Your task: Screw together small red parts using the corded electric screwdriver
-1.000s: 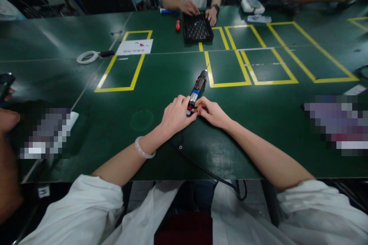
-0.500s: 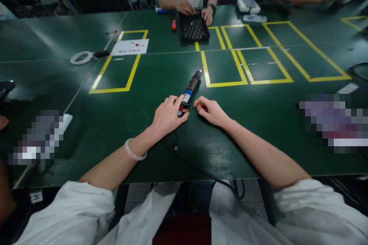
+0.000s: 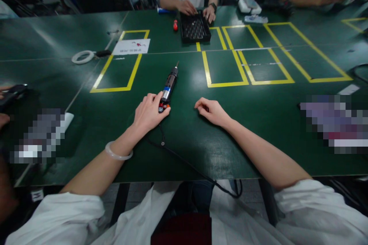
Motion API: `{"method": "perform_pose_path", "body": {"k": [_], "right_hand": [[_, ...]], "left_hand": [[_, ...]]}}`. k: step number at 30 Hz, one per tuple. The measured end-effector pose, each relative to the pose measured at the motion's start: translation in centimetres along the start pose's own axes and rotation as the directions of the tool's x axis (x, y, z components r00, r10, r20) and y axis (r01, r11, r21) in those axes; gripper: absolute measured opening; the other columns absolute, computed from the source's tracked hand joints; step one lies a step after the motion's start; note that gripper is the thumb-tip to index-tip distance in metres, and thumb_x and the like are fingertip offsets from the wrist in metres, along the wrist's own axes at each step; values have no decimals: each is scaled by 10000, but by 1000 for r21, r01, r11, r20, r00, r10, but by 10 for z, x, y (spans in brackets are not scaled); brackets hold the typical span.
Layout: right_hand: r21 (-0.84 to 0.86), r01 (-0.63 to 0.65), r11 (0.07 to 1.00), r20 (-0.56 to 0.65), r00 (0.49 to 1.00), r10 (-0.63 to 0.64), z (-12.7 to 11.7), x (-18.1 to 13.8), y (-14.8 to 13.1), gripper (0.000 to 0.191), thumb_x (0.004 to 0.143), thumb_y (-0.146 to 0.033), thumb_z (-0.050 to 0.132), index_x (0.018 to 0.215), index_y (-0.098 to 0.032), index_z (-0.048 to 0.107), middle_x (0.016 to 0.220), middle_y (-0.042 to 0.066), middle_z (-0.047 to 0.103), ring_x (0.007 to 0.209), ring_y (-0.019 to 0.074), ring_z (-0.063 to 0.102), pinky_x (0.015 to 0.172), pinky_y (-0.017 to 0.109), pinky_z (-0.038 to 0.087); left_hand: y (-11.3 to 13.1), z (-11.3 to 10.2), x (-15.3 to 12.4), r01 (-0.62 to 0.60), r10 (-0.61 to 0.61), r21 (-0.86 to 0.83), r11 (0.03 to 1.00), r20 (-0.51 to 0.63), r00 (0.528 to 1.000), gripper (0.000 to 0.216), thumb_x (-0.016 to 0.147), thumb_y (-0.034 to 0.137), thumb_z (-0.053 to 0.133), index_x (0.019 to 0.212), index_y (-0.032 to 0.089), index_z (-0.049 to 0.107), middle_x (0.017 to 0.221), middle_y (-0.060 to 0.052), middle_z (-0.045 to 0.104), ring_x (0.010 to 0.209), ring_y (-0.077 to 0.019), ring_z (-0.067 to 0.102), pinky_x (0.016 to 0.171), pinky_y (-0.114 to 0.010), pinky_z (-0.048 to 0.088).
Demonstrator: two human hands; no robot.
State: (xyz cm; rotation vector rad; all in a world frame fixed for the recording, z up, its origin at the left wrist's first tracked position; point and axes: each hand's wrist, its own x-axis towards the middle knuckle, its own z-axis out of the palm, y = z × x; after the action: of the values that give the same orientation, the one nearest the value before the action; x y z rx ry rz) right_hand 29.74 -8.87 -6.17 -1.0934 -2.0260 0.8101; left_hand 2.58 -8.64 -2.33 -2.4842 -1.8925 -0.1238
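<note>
Green worktop (image 3: 258,130): my left hand (image 3: 148,114) clasps the electric screwdriver's (image 3: 168,88) rear; right hand (image 3: 211,111) rests loosely curled, holding nothing. I'd keep its cable (image 3: 184,162) slack.

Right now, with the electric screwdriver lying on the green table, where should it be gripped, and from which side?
Probably around the thick dark barrel of the electric screwdriver, coming from above. It lies flat, tip pointing away, and its cable trails back off the near edge. The left hand already rests on the rear end; the right hand lies apart on the table.
</note>
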Motion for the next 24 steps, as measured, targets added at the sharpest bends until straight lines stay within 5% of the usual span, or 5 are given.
{"method": "perform_pose_path", "body": {"k": [12,24], "right_hand": [[-6,6,1000,-4,1000,-6,0,-1,1,136,876,-175,495,912,-166,626,658,-27,540,564,111,461,608,244,364],[9,0,1000,1,1000,0,0,-1,1,132,886,-191,493,929,-177,617,668,-25,554,579,118,489,620,245,378]], "left_hand": [[-75,-2,14,223,-223,-6,975,-27,974,682,882,599,474,1424,186,471,1219,-189,507,1131,-387,502,901,-486,468],[-170,-16,30,426,-426,26,904,7,904,789,900,749,324,1391,140,421,1277,-139,420,1134,-342,419,947,-488,378]]}}
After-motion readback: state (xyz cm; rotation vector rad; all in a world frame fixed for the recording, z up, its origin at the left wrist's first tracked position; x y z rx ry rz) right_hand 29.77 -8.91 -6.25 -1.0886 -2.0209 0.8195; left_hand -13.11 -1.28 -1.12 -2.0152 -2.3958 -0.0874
